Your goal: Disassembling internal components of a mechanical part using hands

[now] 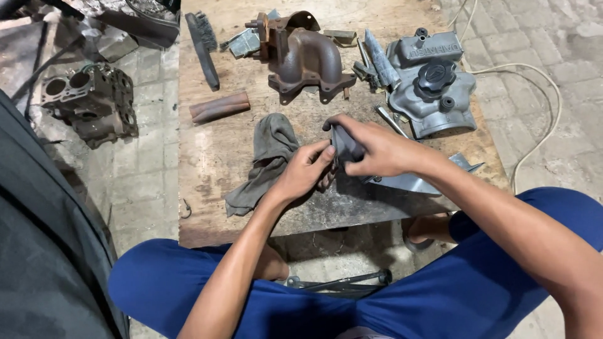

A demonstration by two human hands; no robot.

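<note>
The person's left hand (306, 171) and right hand (377, 150) are meeting over the near middle of the wooden table (213, 157), both closing around a small dark grey part (345, 145) — the right wrapping over its top, the left pinching its near side. A grey rag (267, 157) is lying just left of the hands. Farther back, a rusty manifold (304, 59) is resting beside a grey valve cover (430, 81) — its black cap facing up.

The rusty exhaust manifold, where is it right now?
In the head view, the rusty exhaust manifold sits at the far middle of the wooden board, between the wire brush and the grey valve cover.
</note>
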